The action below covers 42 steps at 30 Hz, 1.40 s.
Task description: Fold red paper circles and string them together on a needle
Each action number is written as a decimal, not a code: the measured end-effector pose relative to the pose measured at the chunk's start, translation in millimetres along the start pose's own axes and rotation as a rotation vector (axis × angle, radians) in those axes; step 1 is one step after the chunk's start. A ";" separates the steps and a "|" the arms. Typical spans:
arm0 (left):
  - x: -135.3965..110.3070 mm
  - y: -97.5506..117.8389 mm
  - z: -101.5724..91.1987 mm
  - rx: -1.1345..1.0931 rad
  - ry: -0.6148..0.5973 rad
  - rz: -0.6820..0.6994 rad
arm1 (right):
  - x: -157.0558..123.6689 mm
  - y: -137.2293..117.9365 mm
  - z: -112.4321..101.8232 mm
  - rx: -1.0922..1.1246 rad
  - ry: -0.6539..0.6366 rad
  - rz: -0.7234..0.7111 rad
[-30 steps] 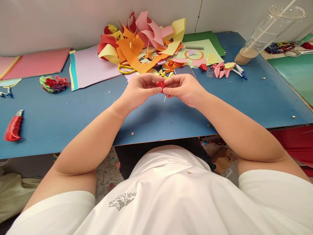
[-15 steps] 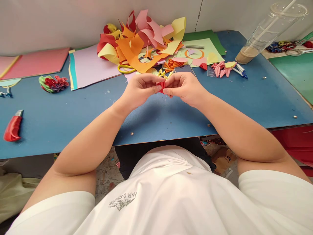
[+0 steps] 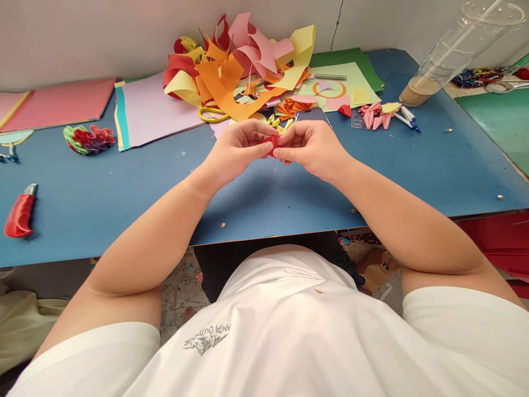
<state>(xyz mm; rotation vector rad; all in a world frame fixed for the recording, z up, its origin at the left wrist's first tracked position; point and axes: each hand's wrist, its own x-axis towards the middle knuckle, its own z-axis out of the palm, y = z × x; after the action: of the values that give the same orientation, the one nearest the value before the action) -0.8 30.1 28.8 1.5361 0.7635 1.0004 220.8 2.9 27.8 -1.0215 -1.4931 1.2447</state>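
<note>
Between my fingertips is a small piece of folded red paper point(image 3: 272, 144), held above the blue table. My left hand point(image 3: 243, 144) pinches it from the left, and my right hand point(image 3: 312, 144) pinches its right side; both hands are closed and nearly touch. The fingers cover much of the paper, so its full shape is hidden. Just behind the hands lie yellow folded paper pieces point(image 3: 273, 121), orange folded paper point(image 3: 295, 108) and a phone point(image 3: 313, 114), partly covered by my right hand.
Paper offcuts point(image 3: 225, 74) are heaped at the back beside yellow-handled scissors point(image 3: 212, 114). A red utility knife point(image 3: 21, 212) lies far left, near a curled-paper cluster point(image 3: 88, 139). Right of the hands are pink folded pieces point(image 3: 374, 114), pens point(image 3: 408, 118) and a tall plastic cup point(image 3: 430, 71).
Both hands keep their pinch on the red paper, which now appears turned slightly. The fingers have shifted a little, and the view has moved slightly.
</note>
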 end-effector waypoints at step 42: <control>-0.5 -7.1 0.3 0.042 0.129 0.004 | 1.0 -1.5 -0.6 -0.078 0.011 -0.052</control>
<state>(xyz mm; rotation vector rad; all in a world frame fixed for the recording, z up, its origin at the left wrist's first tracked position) -0.4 30.9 21.7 1.5206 0.8763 1.1009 221.1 3.8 29.4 -1.0322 -1.5603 1.1497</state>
